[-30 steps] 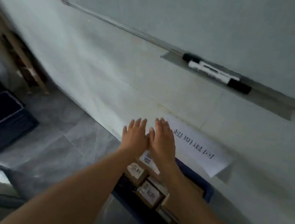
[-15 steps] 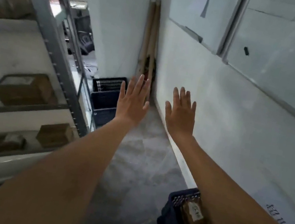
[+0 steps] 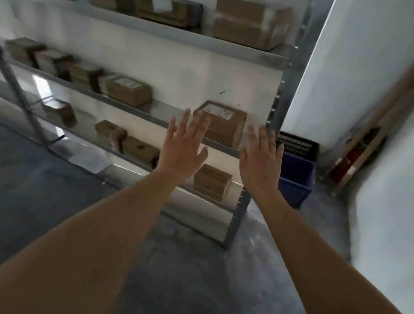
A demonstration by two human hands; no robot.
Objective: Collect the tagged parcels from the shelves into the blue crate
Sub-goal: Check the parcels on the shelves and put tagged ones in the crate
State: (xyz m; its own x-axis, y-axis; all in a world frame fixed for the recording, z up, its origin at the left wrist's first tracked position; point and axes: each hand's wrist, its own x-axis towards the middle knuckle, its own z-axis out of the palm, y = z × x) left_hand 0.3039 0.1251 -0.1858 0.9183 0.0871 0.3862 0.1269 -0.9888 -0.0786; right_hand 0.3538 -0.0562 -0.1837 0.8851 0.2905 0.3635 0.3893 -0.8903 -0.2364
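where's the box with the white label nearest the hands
In the head view, the labelled box sits at the right end of the middle shelf, beside the metal upright, just beyond both open hands.

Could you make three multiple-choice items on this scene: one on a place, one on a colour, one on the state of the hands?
1. Where does the labelled parcel nearest the hands stand?
A. top shelf
B. middle shelf, right end
C. on the floor

2. What colour is the crate right of the shelving?
A. blue
B. red
C. green

3. How are the left hand and right hand?
A. both gripping a parcel
B. one holds a pen
C. both open and empty

Key: 1 B, it sits by the right upright on the middle board. 2 A, its wall is blue. 3 C, fingers are spread, nothing in them.
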